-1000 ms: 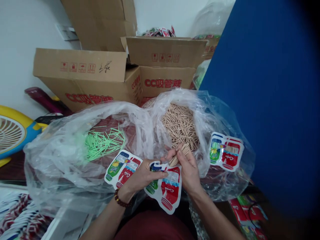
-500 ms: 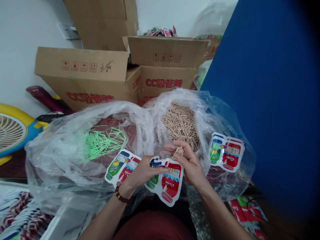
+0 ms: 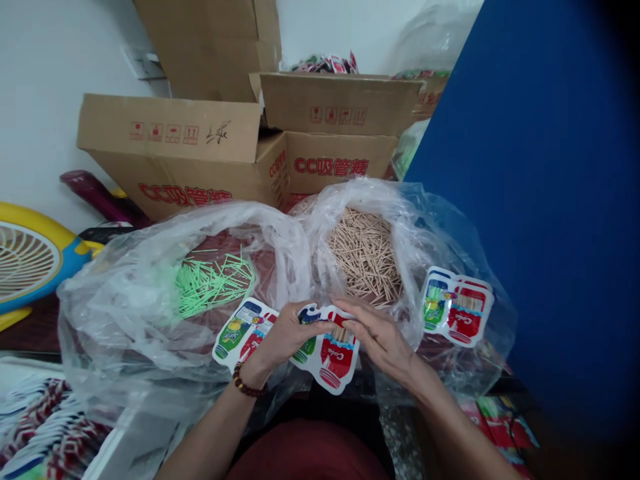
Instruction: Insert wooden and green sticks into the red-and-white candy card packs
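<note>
My left grip point(image 3: 286, 337) has the green-and-red Cola pouch point(image 3: 336, 365) pinched, held up just in front of my body, and my right grip point(image 3: 384, 341) is closed on its top edge at the red side, where the tan sticks point(image 3: 341, 335) show through the window! Just beyond sits a heap of loose sticks point(image 3: 366, 257) in its clear plastic bag point(image 3: 367, 190), with green sticks point(image 3: 213, 285) off to the left, a second pouch point(image 3: 233, 335) partly hidden by my left grip, and stacked pouches point(image 3: 464, 323) over on the right, well apart from both grips.
</note>
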`<act>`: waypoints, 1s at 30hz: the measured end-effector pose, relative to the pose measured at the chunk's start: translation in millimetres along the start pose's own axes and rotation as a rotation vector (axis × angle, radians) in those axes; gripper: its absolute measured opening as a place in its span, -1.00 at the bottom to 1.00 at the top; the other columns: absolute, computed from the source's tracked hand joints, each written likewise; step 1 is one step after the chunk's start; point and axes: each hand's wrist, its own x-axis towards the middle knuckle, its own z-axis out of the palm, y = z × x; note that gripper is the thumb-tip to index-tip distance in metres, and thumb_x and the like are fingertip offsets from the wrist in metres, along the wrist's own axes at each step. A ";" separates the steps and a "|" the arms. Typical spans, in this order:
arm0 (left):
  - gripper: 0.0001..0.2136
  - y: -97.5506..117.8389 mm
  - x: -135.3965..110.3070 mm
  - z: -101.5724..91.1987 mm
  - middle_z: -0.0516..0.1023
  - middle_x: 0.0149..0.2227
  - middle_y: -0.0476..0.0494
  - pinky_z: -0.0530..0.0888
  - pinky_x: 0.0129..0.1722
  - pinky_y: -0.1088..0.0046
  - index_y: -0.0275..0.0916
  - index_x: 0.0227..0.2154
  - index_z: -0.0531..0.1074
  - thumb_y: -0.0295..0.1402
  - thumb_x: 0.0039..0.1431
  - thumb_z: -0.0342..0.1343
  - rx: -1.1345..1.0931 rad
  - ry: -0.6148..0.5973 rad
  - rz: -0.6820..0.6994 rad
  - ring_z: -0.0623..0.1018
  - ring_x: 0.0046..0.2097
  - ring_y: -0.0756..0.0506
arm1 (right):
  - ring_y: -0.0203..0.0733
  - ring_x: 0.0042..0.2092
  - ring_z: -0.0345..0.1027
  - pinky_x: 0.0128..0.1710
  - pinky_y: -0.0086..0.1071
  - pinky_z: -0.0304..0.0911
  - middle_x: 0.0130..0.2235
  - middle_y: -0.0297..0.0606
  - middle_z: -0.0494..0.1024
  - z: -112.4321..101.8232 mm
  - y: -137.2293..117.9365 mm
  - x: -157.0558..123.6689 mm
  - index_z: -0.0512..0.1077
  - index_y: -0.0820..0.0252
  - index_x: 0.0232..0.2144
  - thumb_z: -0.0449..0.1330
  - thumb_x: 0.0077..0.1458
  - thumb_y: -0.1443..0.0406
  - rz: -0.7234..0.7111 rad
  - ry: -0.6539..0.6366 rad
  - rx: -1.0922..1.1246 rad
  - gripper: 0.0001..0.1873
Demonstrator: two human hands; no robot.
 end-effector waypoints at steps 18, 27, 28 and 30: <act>-0.75 9.5 -2.1 0.8 0.41 -0.55 0.05 0.34 -0.51 0.56 -0.27 -0.51 0.33 -0.24 -0.03 0.27 -0.086 0.132 -0.037 0.41 -0.50 0.02 | -0.26 -0.38 0.47 -0.33 -0.37 0.40 -0.36 -0.36 0.60 27.4 8.7 8.4 0.50 0.19 -0.32 0.37 -0.14 0.25 0.498 0.250 0.752 -0.73; -0.72 16.8 0.9 -0.1 0.32 -0.60 0.10 0.26 -0.55 0.60 -0.28 -0.58 0.30 -0.26 -0.01 0.27 -0.044 0.143 0.069 0.33 -0.55 0.08 | -0.28 -0.48 0.43 -0.42 -0.40 0.37 -0.48 -0.39 0.57 36.2 5.7 15.3 0.49 0.21 -0.45 0.41 -0.24 0.27 0.492 0.302 0.769 -0.76; -0.73 17.3 1.1 -0.4 0.35 -0.59 0.09 0.27 -0.54 0.60 -0.28 -0.57 0.31 -0.26 -0.01 0.27 -0.061 0.154 0.065 0.34 -0.54 0.08 | -0.27 -0.46 0.44 -0.41 -0.39 0.38 -0.46 -0.37 0.59 35.1 5.2 15.4 0.51 0.20 -0.42 0.40 -0.22 0.26 0.485 0.321 0.755 -0.76; -0.75 17.7 1.4 -0.9 0.42 -0.57 0.06 0.31 -0.52 0.59 -0.29 -0.55 0.35 -0.26 -0.02 0.27 -0.099 0.172 0.040 0.39 -0.53 0.06 | -0.23 -0.40 0.47 -0.36 -0.36 0.40 -0.39 -0.34 0.61 31.9 4.6 14.0 0.52 0.18 -0.35 0.38 -0.17 0.26 0.458 0.351 0.717 -0.74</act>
